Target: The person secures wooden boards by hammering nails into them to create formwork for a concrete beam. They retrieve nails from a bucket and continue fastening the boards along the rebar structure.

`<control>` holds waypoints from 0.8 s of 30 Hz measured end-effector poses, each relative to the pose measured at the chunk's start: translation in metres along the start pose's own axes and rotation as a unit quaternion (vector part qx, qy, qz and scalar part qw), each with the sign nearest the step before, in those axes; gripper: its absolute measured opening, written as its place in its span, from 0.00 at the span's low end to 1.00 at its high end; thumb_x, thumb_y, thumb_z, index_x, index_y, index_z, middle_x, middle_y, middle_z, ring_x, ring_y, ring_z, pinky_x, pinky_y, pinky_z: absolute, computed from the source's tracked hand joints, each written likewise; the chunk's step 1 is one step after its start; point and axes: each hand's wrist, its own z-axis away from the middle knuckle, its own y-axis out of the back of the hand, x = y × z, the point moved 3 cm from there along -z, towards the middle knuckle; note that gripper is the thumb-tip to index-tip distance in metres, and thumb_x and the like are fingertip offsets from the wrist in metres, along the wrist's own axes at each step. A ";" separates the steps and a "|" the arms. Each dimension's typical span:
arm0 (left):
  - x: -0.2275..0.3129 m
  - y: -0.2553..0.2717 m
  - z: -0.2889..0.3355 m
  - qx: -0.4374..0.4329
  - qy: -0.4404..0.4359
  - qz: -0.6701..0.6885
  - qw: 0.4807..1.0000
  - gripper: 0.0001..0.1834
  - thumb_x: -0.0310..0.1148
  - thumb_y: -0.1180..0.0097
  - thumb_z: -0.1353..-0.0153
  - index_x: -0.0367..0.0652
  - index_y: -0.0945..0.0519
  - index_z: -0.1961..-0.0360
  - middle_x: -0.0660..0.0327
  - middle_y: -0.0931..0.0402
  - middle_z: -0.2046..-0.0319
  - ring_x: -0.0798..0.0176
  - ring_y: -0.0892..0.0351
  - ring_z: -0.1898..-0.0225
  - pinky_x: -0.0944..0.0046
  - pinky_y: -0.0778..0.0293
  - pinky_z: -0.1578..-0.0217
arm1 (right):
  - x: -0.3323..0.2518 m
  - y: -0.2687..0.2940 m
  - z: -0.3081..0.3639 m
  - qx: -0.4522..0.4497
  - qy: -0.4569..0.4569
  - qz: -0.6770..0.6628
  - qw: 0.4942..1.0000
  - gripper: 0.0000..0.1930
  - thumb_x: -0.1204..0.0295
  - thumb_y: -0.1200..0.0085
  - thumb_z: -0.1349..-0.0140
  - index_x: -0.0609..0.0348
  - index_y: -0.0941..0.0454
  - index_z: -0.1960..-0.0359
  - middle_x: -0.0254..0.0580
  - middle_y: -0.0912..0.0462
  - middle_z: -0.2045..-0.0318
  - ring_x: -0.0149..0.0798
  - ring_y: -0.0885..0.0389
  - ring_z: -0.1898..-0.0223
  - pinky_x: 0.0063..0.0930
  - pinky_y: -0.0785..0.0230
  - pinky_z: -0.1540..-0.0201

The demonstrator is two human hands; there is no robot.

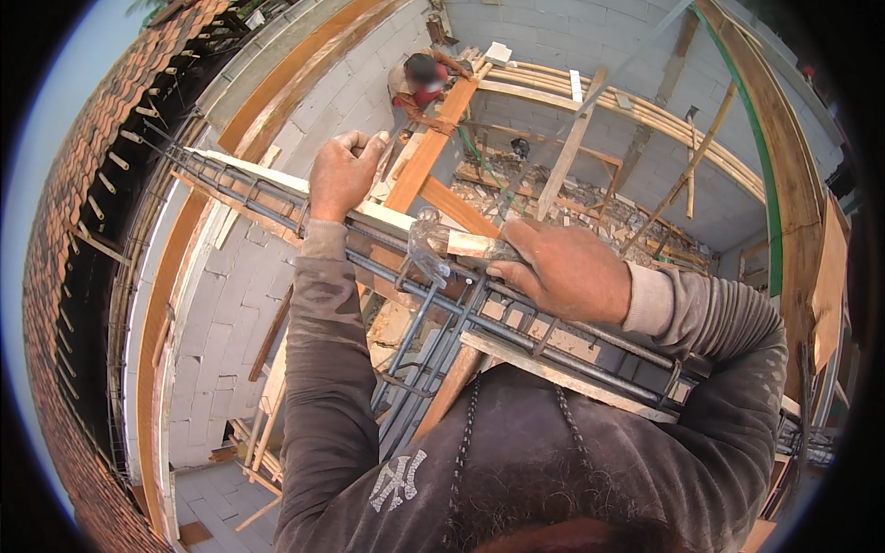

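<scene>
My right hand (572,269) is wrapped round the handle of a hammer. The worn metal head of the hammer (426,241) points left, over a cage of steel reinforcing bars (544,343). Farther left, my left hand (347,175) is closed in a fist above the pale edge of a formwork board (385,217). Whatever its fingers might hold is hidden. The bar cage lies along the board, crossing in front of my chest, and more bars branch off toward me below the hammer.
Beyond the board, another person (426,83) crouches by an orange-brown plank (433,147). Grey block walls (590,32) surround a lower floor strewn with rubble (590,198). Bamboo poles (636,115) span the far side. A tiled roof (88,175) edges the left.
</scene>
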 end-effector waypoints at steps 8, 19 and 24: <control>-0.002 0.000 0.000 0.004 -0.008 -0.020 1.000 0.27 0.51 0.37 0.29 0.38 0.17 0.78 0.64 0.25 0.86 0.70 0.29 0.82 0.62 0.32 0.77 | -0.001 0.001 0.000 -0.011 -0.006 -0.002 1.000 0.23 0.53 0.48 0.22 0.65 0.27 0.47 0.61 0.15 0.60 0.62 0.12 0.62 0.55 0.21 0.60; -0.003 -0.001 -0.001 0.005 -0.007 -0.035 0.999 0.27 0.51 0.37 0.29 0.37 0.16 0.76 0.59 0.24 0.84 0.65 0.27 0.81 0.59 0.31 0.75 | -0.001 0.002 -0.001 -0.021 -0.015 -0.001 1.000 0.23 0.53 0.47 0.23 0.65 0.27 0.48 0.63 0.15 0.61 0.62 0.12 0.61 0.55 0.21 0.60; -0.003 0.000 -0.002 0.001 -0.008 -0.035 0.999 0.27 0.50 0.36 0.31 0.33 0.14 0.73 0.50 0.22 0.82 0.55 0.23 0.80 0.52 0.28 0.72 | -0.001 0.001 0.000 -0.008 -0.008 0.000 1.000 0.23 0.54 0.47 0.23 0.65 0.28 0.48 0.62 0.15 0.62 0.63 0.12 0.62 0.56 0.22 0.60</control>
